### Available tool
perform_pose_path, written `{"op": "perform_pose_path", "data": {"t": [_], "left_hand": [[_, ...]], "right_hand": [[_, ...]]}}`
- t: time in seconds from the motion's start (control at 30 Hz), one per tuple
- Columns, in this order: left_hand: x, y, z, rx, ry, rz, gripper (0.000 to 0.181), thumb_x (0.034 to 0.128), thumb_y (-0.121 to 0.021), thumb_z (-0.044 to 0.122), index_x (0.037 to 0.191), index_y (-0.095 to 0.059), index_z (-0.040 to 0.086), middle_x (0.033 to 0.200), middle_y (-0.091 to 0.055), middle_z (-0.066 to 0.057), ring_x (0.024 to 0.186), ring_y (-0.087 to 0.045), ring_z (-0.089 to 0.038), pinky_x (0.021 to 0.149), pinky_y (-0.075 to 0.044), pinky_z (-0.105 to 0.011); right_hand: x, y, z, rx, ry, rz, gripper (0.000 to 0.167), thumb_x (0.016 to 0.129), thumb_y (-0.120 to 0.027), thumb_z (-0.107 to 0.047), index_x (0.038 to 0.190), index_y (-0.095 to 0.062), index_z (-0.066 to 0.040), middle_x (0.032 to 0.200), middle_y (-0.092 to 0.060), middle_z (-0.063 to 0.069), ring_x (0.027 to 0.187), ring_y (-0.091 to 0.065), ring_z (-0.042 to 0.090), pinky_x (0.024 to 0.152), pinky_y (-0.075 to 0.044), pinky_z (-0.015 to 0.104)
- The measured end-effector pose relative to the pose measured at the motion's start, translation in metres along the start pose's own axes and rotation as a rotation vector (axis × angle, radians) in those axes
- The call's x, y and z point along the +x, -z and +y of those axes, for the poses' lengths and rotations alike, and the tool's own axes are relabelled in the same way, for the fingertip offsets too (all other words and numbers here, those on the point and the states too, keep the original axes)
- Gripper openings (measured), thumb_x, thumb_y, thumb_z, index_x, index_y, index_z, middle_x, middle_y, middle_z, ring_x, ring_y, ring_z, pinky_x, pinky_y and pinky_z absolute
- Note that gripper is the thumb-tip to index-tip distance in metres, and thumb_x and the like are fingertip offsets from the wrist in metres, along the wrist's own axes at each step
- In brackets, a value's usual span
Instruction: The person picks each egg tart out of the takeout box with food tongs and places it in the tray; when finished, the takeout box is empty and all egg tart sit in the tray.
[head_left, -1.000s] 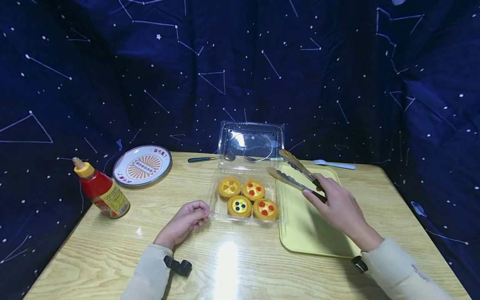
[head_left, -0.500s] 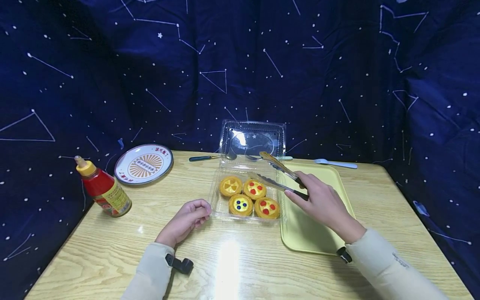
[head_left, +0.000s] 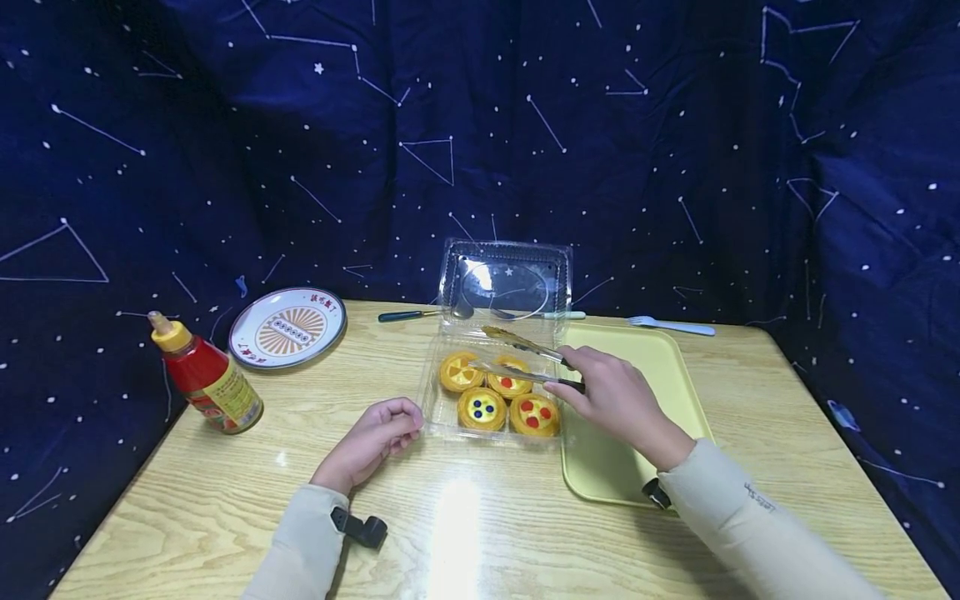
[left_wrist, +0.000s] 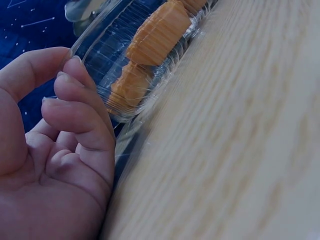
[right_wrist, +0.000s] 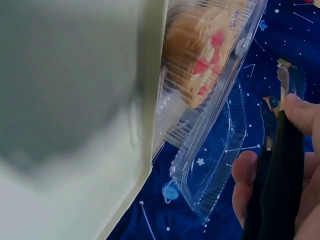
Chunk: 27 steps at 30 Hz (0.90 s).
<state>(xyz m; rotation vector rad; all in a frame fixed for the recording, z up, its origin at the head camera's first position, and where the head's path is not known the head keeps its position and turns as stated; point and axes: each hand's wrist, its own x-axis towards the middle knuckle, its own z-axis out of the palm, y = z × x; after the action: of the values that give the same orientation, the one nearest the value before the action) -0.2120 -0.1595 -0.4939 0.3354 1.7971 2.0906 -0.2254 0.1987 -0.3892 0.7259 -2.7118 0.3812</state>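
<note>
Head view: right hand [head_left: 615,400] grips parted tongs [head_left: 525,375], now shifted toward nine o'clock, over boxed tarts [head_left: 482,409], bringing twelve-o'clock pair within reach; left hand [head_left: 378,437] pinches box [head_left: 506,287] at eight o'clock.

Blk-handled tongs [right_wrist: 281,170], yel. tray [head_left: 607,458]

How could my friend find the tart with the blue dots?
On the table, find the open clear box beside the yellow tray. In its nearer row, look for the left tart. It alone is dotted blue; its neighbours have red or orange toppings.
</note>
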Motion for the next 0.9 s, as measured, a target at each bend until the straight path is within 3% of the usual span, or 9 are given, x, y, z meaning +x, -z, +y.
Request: {"op": "perform_pose_path", "data": {"t": [0.13,0.33,0.6,0.9], "left_hand": [[0.0,0.0,-0.001,-0.003,0.0,0.001,0.007,0.0969,-0.058,0.009,0.092,-0.059,0.005,0.079,-0.055,-0.002,0.067,-0.047,-0.012,0.057,-0.038,-0.021],[-0.002,-0.001,0.0,-0.009,0.002,0.001,0.007,0.0968,-0.059,0.01,0.093,-0.058,0.005,0.08,-0.055,-0.002,0.068,-0.048,-0.013,0.058,-0.039,-0.022],[-0.003,0.001,0.0,-0.01,-0.005,-0.006,0.006,0.0972,-0.058,0.009,0.094,-0.059,0.005,0.08,-0.055,-0.005,0.067,-0.048,-0.013,0.057,-0.039,-0.021],[0.0,0.001,-0.001,-0.005,-0.018,-0.014,0.006,0.0971,-0.058,0.009,0.094,-0.058,0.005,0.079,-0.055,-0.003,0.066,-0.047,-0.012,0.057,-0.038,-0.022]], "right_hand": [[0.006,-0.004,-0.005,-0.018,0.008,-0.034,0.056,0.089,-0.07,-0.048,0.128,-0.063,-0.008,0.101,-0.07,0.008,0.086,-0.067,0.025,0.068,-0.054,0.046],[0.013,-0.009,-0.011,-0.026,0.026,-0.058,0.05,0.089,-0.071,-0.045,0.122,-0.067,-0.007,0.11,-0.07,0.011,0.096,-0.066,0.029,0.074,-0.055,0.048],[0.021,-0.016,-0.014,-0.1,0.067,-0.094,0.052,0.091,-0.069,-0.046,0.121,-0.067,-0.004,0.108,-0.069,0.013,0.09,-0.067,0.03,0.072,-0.056,0.045],[0.027,-0.021,-0.016,-0.104,0.046,-0.14,0.05,0.09,-0.069,-0.047,0.118,-0.068,-0.006,0.101,-0.068,0.009,0.085,-0.065,0.026,0.069,-0.055,0.043]]}}
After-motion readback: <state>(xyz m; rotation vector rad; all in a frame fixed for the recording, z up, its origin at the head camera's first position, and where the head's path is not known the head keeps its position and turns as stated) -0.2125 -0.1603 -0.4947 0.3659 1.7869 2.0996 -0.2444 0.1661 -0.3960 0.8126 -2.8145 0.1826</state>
